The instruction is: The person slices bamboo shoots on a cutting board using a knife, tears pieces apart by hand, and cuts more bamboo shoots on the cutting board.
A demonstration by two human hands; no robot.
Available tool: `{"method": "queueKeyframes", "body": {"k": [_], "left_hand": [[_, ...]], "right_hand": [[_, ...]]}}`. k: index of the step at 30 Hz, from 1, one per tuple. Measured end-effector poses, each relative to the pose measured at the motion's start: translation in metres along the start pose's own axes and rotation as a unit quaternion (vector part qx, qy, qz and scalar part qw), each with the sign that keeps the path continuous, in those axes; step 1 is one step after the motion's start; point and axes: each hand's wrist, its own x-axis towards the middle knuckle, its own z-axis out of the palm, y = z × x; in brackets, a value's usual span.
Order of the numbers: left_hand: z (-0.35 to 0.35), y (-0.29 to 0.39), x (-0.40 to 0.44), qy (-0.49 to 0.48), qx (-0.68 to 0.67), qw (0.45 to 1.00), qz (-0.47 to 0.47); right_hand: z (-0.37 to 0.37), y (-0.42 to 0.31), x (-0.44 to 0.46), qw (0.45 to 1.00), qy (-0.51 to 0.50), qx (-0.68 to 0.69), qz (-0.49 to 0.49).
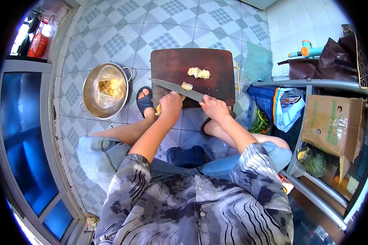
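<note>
In the head view, the right hand [214,108] is closed around the knife's handle at the near edge of the cutting board [171,63], the knife [176,88] slanting over the board's near part! The left hand [170,104], fingers curled, grips a pale yellow chunk [158,109] at that same edge. One cut piece [187,86] sits by the blade, a short row of pieces [199,73] farther up the board, and left of the board, a metal pot [88,97] holds bagged yellow chunks [112,88].
</note>
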Motion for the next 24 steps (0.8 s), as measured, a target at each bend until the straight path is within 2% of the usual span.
{"method": "queueKeyframes", "body": {"k": [3,7,9,10,12,15,20,22,23,24], "left_hand": [[-0.001,0.002,-0.002,-0.006,-0.052,0.998,0.022],[-0.003,0.009,-0.004,-0.017,-0.024,0.999,0.013],[-0.007,0.013,-0.005,-0.019,0.047,0.999,0.009],[-0.009,0.012,-0.003,-0.018,0.05,0.999,0.01],[-0.012,0.01,-0.003,-0.037,0.031,0.999,0.017],[-0.02,-0.002,0.0,-0.03,-0.008,0.999,-0.006],[-0.024,-0.004,-0.001,-0.03,-0.044,0.999,-0.005],[-0.022,-0.002,-0.001,-0.028,-0.041,0.999,-0.002],[-0.021,0.001,-0.002,-0.03,-0.013,0.999,-0.003],[-0.019,0.003,-0.002,-0.033,0.017,0.999,-0.005]], "right_hand": [[-0.004,0.028,-0.026,0.998,-0.049,-0.045,0.022],[0.003,0.014,-0.01,0.998,-0.047,-0.035,0.014],[0.014,-0.005,0.015,0.996,0.071,0.012,-0.046],[0.01,-0.017,0.028,0.996,0.073,0.015,-0.045],[0.001,-0.034,0.045,0.999,-0.008,-0.022,-0.035],[-0.009,-0.02,0.032,0.999,-0.015,0.009,-0.036],[-0.016,0.035,-0.02,0.997,-0.063,-0.036,0.014],[-0.019,0.04,-0.022,0.987,-0.134,-0.075,0.055],[-0.014,0.038,-0.018,0.987,-0.134,-0.075,0.053],[-0.004,0.031,-0.011,0.996,-0.079,-0.04,0.022]]}}
